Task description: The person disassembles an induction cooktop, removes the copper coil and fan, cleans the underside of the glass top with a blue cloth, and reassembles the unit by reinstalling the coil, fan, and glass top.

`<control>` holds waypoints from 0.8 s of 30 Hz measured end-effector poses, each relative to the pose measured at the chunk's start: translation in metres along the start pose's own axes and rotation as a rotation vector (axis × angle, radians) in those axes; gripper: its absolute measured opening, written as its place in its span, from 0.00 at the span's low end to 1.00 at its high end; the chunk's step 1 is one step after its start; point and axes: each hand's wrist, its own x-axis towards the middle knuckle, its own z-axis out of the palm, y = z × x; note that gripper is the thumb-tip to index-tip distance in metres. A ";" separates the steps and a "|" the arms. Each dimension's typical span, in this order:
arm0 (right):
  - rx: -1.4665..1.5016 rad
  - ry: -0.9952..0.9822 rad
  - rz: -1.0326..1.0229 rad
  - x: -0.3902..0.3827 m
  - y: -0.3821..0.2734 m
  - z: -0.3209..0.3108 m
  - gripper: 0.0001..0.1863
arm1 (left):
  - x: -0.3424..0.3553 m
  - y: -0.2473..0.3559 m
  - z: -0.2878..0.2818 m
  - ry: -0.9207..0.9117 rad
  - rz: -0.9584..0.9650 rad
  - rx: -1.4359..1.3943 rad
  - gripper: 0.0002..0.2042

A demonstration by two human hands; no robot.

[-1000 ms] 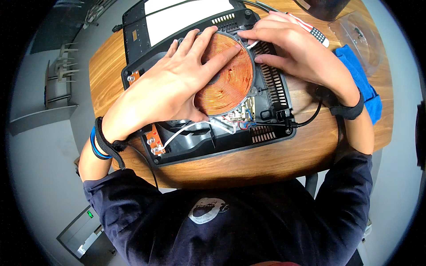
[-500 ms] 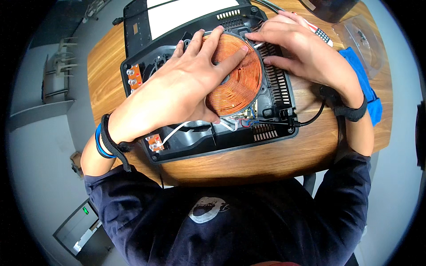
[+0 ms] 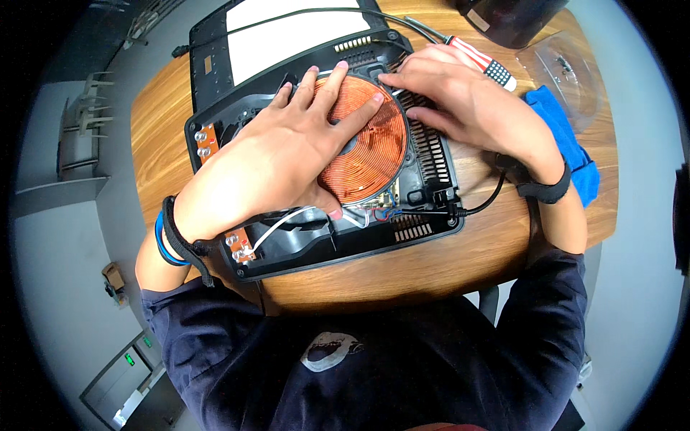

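The left hand (image 3: 287,151) is open and spread flat, palm down, over the copper coil (image 3: 377,154). Its fingertips lie across the coil's upper part, the index and middle fingers pointing away from the person, and its thumb reaches the coil's lower edge beside a white wire (image 3: 277,228). The right hand (image 3: 467,100) is half curled at the coil's upper right edge. Its index fingertip touches or nearly touches the rim there, and its thumb stands apart from the index, over the vent slots (image 3: 433,154). A small pale piece shows in the gap between them; whether the hand grips it cannot be told, as the other fingers are hidden.

The coil sits within the black casing (image 3: 305,248) on the table (image 3: 496,251). A black cord (image 3: 489,201) leaves the casing's lower right corner. Beyond the right hand lie a screwdriver (image 3: 480,61) with a striped handle, a blue cloth (image 3: 560,140) and a clear dish (image 3: 586,111).

Compared with half a second ago, casing, coil and hands all sit a little lower and further left in view; both hands keep nearly the same places on the coil.
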 end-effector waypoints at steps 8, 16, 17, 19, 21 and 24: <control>0.096 0.077 0.088 0.004 -0.013 -0.025 0.15 | -0.008 0.016 -0.009 -0.007 -0.014 0.023 0.67; -0.108 -0.131 0.701 -0.040 0.029 -0.125 0.05 | -0.030 0.033 -0.002 -0.061 -0.139 0.081 0.54; -0.136 -0.118 0.704 -0.056 0.042 -0.131 0.05 | -0.032 0.032 0.001 -0.060 -0.137 0.074 0.53; -0.090 -0.123 0.732 -0.097 0.084 -0.143 0.10 | -0.040 0.031 0.005 -0.038 -0.139 0.055 0.50; -0.158 -0.174 0.840 -0.138 0.121 -0.152 0.13 | -0.048 0.033 0.006 -0.063 -0.148 0.040 0.49; -0.192 -0.289 1.164 -0.132 0.124 -0.155 0.19 | -0.056 0.032 0.009 -0.046 -0.131 -0.008 0.45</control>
